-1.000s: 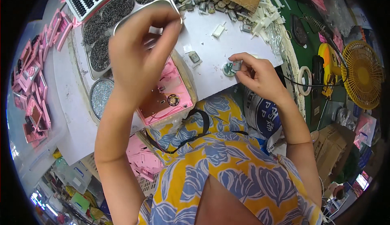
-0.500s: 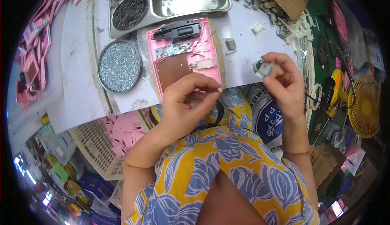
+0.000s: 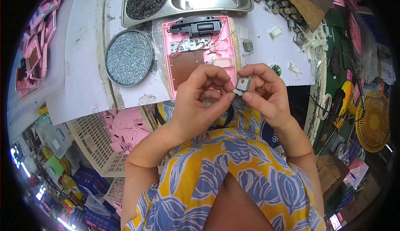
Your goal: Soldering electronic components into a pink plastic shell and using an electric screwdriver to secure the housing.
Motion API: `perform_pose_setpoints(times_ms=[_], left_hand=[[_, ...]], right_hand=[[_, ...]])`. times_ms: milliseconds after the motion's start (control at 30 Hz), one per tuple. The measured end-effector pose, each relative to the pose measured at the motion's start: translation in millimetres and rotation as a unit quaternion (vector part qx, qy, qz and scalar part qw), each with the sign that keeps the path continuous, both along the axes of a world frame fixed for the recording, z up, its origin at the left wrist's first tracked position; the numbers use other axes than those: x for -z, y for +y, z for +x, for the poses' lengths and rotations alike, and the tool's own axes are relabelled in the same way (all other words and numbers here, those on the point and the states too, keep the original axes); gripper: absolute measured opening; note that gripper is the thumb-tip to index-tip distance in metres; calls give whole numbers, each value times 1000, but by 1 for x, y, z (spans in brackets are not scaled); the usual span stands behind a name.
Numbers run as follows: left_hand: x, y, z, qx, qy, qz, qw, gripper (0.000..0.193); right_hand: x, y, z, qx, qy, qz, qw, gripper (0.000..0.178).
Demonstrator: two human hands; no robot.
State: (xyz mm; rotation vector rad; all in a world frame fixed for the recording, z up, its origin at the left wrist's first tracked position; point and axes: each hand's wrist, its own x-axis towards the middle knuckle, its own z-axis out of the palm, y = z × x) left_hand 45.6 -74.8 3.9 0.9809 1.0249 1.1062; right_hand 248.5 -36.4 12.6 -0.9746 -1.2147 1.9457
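In front of my body, both hands meet over the table's near edge. My right hand [image 3: 266, 95] pinches a small grey motor [image 3: 242, 84] with a red dot on its face. My left hand [image 3: 200, 95] is closed, its thumb and fingertips at the motor's lower left end; whatever it pinches there is too small to make out. Just beyond the hands lies an open pink plastic housing [image 3: 228, 31]. Inside it are a black module [image 3: 204, 27], a metal plate with red wires, a brown board [image 3: 185, 68] and a white block [image 3: 223, 62]. My left hand hides the housing's lower right part.
Left of the housing, small screws [image 3: 129, 58] fill a round dish. A steel tray [image 3: 200, 1] behind it holds dark springs [image 3: 146, 1]. Several motors [image 3: 287, 12] and white plastic parts lie at the right. A basket [image 3: 89, 141] of pink pieces stands lower left, a yellow fan [image 3: 372, 122] far right.
My right hand has come left with the motor and now meets my left hand. The left hand stays pinched. The whole view has shifted slightly.
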Motion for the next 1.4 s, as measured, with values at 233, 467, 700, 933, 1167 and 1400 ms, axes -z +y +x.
perform_pose_setpoints(times_ms=[233, 467, 700, 933, 1167, 1400], left_hand=[[1, -2, -1, -17, 66, 100, 993, 32], [4, 1, -9, -39, 184, 266, 945, 32], [2, 4, -19, 10, 190, 289, 938, 34], [-4, 13, -18, -7, 219, 340, 915, 30], [3, 49, -24, -78, 348, 208, 911, 19], [6, 84, -6, -15, 612, 357, 705, 15]], right_hand=[[5, 0, 2, -28, -162, 397, 903, 43], [5, 7, -5, 30, -148, 387, 909, 57], [-14, 31, 3, -68, -147, 515, 842, 35], [-7, 26, 5, -51, -152, 557, 815, 37], [-4, 28, 11, -20, -173, 568, 804, 39], [-1, 30, 16, -4, -195, 564, 802, 40]])
